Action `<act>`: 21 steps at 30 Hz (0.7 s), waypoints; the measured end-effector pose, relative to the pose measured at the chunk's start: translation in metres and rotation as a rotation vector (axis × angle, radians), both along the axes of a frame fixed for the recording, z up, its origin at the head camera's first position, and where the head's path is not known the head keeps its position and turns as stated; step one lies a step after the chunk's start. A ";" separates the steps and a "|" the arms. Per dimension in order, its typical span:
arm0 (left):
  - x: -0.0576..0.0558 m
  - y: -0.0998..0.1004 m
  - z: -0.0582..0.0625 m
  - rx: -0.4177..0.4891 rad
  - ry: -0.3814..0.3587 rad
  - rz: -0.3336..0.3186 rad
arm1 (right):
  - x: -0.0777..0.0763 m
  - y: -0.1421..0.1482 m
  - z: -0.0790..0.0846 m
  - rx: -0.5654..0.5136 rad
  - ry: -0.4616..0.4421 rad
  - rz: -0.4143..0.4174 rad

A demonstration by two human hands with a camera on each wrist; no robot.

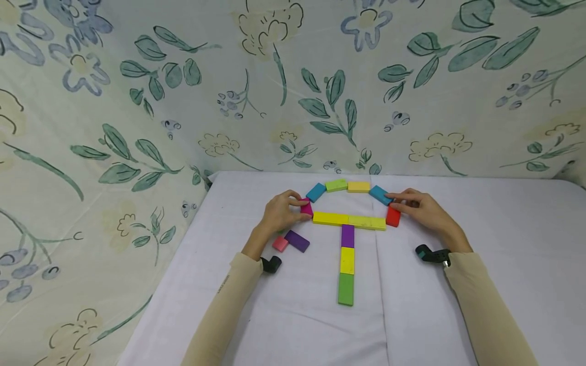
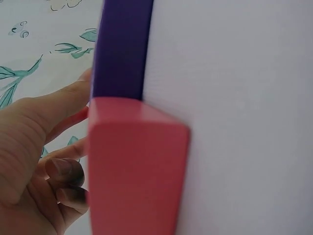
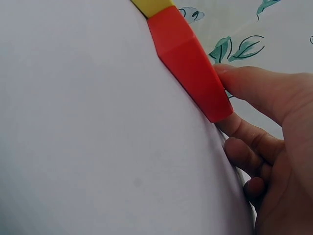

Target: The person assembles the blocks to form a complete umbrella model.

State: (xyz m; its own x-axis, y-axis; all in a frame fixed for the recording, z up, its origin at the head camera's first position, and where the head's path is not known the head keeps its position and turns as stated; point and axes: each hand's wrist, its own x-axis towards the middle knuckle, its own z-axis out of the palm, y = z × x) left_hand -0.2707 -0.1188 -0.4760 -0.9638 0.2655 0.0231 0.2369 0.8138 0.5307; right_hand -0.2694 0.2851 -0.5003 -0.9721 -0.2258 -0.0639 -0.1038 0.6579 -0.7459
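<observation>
My left hand [image 1: 280,211] pinches a magenta block [image 1: 306,207] between thumb and index finger, at the left end of an arch of flat blocks. My right hand [image 1: 423,209] has its thumb and index finger at the lower end of the right blue block [image 1: 380,195]. That thumb also lies against the upper edge of a red block [image 3: 193,73]. Between the two sides run another blue block [image 1: 316,192], a light green block [image 1: 336,185] and a pale yellow block [image 1: 358,187]. Two yellow blocks [image 1: 330,218] form a bar below. The left fingertips are partly hidden in the left wrist view.
A column of purple [image 1: 348,236], yellow [image 1: 347,260] and green blocks [image 1: 346,290] runs down from the bar. Beside the left wrist lie a loose purple block [image 1: 297,241] and a pink block [image 2: 139,171]. White cloth [image 1: 293,315] covers the table; a floral curtain hangs behind.
</observation>
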 end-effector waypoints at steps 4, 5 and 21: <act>-0.001 0.000 0.000 -0.007 0.001 0.003 | 0.000 0.001 0.000 -0.002 0.003 0.003; -0.001 0.000 -0.001 -0.009 0.002 0.005 | 0.000 0.001 0.000 -0.002 0.004 0.004; -0.005 -0.004 -0.001 0.007 -0.017 -0.034 | 0.001 0.001 0.001 -0.008 -0.009 0.006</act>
